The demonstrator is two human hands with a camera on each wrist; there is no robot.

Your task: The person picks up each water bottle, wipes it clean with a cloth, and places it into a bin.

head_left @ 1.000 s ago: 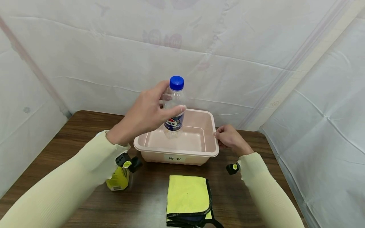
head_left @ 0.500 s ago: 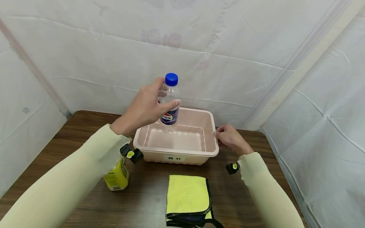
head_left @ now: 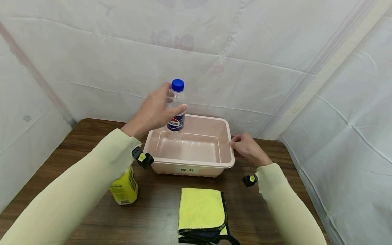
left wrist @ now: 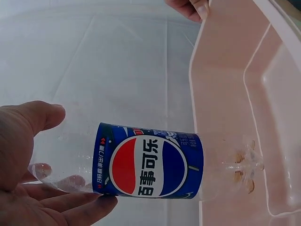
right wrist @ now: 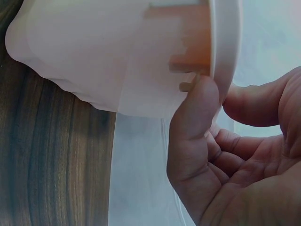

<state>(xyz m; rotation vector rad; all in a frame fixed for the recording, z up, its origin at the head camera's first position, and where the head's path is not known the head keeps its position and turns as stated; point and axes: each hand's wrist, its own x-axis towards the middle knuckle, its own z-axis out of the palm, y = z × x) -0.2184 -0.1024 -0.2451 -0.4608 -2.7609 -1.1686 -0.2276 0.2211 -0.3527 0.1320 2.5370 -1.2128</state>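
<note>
In the head view my left hand (head_left: 155,109) holds a clear plastic Pepsi bottle (head_left: 176,121) upright over the left part of a pink plastic basin (head_left: 196,161). The bottle has a blue cap and a blue label; in the left wrist view the label (left wrist: 150,162) faces the camera, and no drink shows inside. Thumb and fingers lie around its upper part. At the basin's right side, my right hand (head_left: 246,147) pinches the rim between thumb and index finger, as the right wrist view shows on the basin wall (right wrist: 117,52).
A yellow container (head_left: 125,189) stands at the left, partly behind my left sleeve. A folded yellow cloth with black edging (head_left: 202,209) lies in front of the basin on the brown wooden table (head_left: 159,207). White sheeting (head_left: 196,68) rises behind and at both sides.
My left hand has moved the bottle left and slightly up over the basin. More of the yellow container shows now. The right hand stays on the rim.
</note>
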